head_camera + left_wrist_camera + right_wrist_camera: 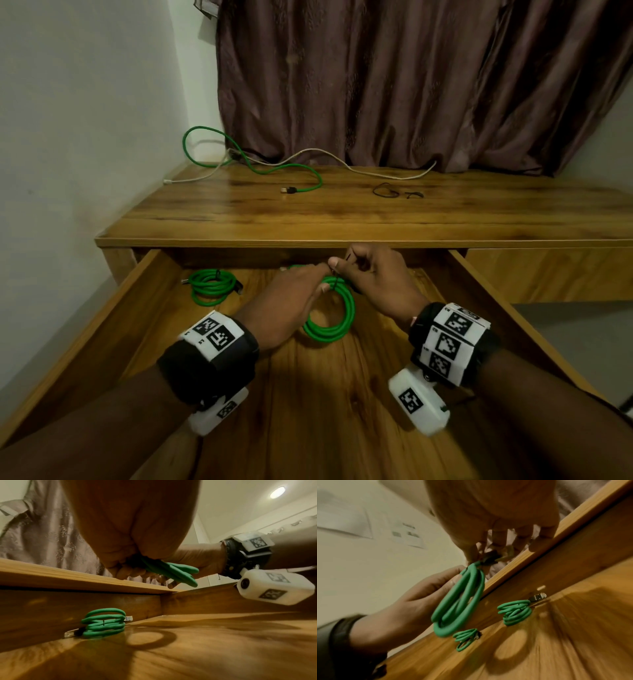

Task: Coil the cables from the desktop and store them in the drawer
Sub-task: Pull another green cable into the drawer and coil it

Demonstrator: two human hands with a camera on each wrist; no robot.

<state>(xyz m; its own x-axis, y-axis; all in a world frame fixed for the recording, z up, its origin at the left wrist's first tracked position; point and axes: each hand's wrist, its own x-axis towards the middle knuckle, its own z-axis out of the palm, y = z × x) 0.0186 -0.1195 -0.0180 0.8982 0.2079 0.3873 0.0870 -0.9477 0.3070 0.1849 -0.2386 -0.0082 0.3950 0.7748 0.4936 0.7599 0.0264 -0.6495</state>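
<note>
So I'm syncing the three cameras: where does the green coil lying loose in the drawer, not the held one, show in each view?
Head: loose coil at the drawer's back left, left of both hands.
Left wrist: low centre-left, against the back wall.
Right wrist: right of centre; a fainter copy lower left looks like a reflection.
Shared landmark: the held coil.

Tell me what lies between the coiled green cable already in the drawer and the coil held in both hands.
Only bare drawer floor lies between the stored coil and the held coil, as the head view shows.
</note>
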